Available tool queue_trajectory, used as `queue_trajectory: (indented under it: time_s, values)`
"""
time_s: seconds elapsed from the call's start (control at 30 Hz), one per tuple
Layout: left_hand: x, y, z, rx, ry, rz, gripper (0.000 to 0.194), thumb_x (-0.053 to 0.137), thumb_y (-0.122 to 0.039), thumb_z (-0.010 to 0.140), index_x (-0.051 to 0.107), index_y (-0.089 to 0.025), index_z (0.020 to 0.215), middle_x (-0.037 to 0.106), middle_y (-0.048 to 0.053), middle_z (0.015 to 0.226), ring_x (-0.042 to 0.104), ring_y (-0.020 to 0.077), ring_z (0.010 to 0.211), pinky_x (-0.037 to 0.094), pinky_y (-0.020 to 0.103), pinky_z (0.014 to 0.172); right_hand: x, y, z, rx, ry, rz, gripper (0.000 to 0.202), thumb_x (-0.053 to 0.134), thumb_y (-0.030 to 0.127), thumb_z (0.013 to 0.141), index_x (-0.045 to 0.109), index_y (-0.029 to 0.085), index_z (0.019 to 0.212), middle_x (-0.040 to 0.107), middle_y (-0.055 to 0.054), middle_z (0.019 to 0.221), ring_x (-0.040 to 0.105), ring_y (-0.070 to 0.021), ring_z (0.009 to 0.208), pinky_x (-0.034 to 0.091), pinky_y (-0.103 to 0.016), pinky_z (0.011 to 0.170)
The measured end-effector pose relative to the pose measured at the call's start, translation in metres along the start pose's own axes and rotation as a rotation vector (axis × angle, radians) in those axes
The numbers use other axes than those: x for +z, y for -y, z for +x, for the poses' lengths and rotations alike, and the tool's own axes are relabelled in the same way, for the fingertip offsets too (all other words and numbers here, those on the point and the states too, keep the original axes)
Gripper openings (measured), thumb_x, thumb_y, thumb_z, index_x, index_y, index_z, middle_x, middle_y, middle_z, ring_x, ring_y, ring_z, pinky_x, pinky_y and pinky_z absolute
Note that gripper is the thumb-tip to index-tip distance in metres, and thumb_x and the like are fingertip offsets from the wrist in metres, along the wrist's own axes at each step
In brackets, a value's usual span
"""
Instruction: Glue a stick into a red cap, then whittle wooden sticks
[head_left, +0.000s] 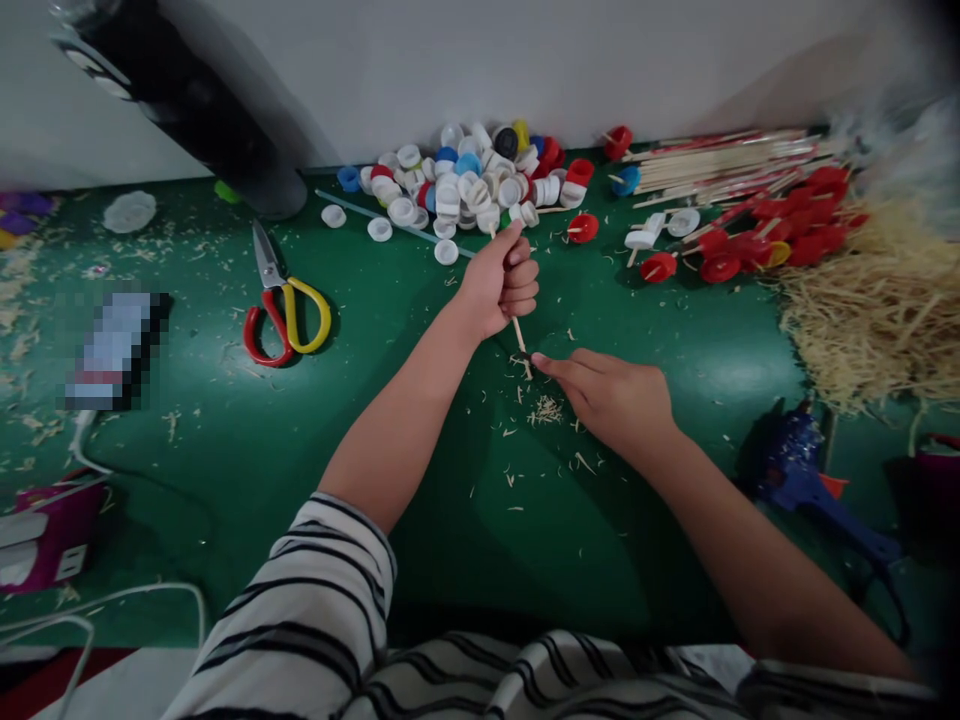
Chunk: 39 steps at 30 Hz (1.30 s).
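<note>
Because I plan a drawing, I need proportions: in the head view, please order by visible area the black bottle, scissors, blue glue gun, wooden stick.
1. Black bottle
2. Blue glue gun
3. Scissors
4. Wooden stick, partly covered by left hand

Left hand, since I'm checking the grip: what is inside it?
A stick, showing below the left hand; the stretch inside the curled fingers is covered.

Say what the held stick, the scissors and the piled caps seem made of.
Stick: probably wood, pale and matte, with similar-coloured shavings nearby.
Scissors: blades look like metal, grey with a sheen; smooth red and yellow handles maybe plastic.
Piled caps: likely moulded plastic, thin-walled, smooth, mostly white.
</note>
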<state>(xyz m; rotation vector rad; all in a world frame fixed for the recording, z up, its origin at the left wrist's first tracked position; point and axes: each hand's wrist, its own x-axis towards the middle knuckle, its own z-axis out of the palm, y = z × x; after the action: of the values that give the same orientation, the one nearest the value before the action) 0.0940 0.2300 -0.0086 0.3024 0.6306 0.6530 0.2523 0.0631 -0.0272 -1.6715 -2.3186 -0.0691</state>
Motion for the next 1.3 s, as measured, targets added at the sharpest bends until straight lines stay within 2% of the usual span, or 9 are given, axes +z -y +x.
queue_trajectory:
  time_s: [0.43, 0.77, 0.93, 1.03, 1.13, 1.3]
  values:
    - [0.001, 0.0, -0.003, 0.011, 0.001, -0.03, 0.056, 0.046, -0.053, 0.111, 0.037, -0.021, 0.066, 0.021, -0.011, 0.046, 0.019, 0.0048, 0.03, 0.012, 0.015, 0.032, -0.003, -0.004, -0.006, -0.027, 0.103, 0.063, 0.035, 0.052, 0.031, 0.111, 0.083, 0.032, 0.125, 0.074, 0.002, 0.079, 0.054, -0.0112, 0.062, 0.018, -0.031, 0.054]
    - [-0.003, -0.001, -0.002, 0.022, 0.03, 0.017, 0.058, 0.043, -0.056, 0.112, 0.037, -0.02, 0.067, 0.023, -0.01, 0.047, 0.022, 0.0039, 0.031, 0.013, 0.015, 0.034, -0.008, -0.002, -0.015, -0.119, 0.057, 0.029, 0.035, 0.054, 0.025, 0.109, 0.083, 0.033, 0.126, 0.075, 0.002, 0.082, 0.058, -0.0113, 0.065, 0.021, -0.031, 0.053]
    - [-0.006, 0.0, -0.001, 0.038, 0.101, 0.062, 0.061, 0.036, -0.06, 0.112, 0.039, -0.02, 0.066, 0.023, -0.01, 0.048, 0.022, 0.004, 0.031, 0.014, 0.016, 0.034, -0.008, 0.002, -0.013, -0.079, -0.017, -0.023, 0.038, 0.053, 0.021, 0.109, 0.082, 0.036, 0.128, 0.075, 0.002, 0.081, 0.058, -0.0107, 0.067, 0.022, -0.031, 0.054]
    - [-0.005, 0.0, -0.001, 0.025, 0.086, 0.041, 0.061, 0.038, -0.061, 0.112, 0.04, -0.02, 0.067, 0.023, -0.01, 0.048, 0.021, 0.0039, 0.031, 0.013, 0.016, 0.035, -0.004, 0.0, -0.007, -0.045, -0.04, -0.047, 0.037, 0.054, 0.023, 0.109, 0.083, 0.037, 0.128, 0.075, 0.002, 0.079, 0.056, -0.0109, 0.065, 0.022, -0.031, 0.054]
    - [-0.004, 0.001, -0.001, 0.003, 0.049, 0.002, 0.059, 0.042, -0.061, 0.111, 0.04, -0.02, 0.068, 0.023, -0.01, 0.048, 0.021, 0.004, 0.031, 0.011, 0.016, 0.035, 0.0, -0.004, -0.001, -0.01, 0.001, -0.007, 0.033, 0.055, 0.028, 0.11, 0.083, 0.036, 0.127, 0.075, 0.002, 0.078, 0.057, -0.0111, 0.066, 0.021, -0.03, 0.054]
    - [-0.006, 0.001, 0.001, 0.016, 0.052, 0.012, 0.058, 0.045, -0.06, 0.11, 0.04, -0.02, 0.068, 0.023, -0.01, 0.047, 0.019, 0.0036, 0.031, 0.01, 0.016, 0.034, -0.002, -0.006, -0.001, 0.006, 0.07, 0.057, 0.033, 0.054, 0.034, 0.111, 0.085, 0.033, 0.122, 0.078, 0.002, 0.084, 0.058, -0.011, 0.066, 0.019, -0.03, 0.054]
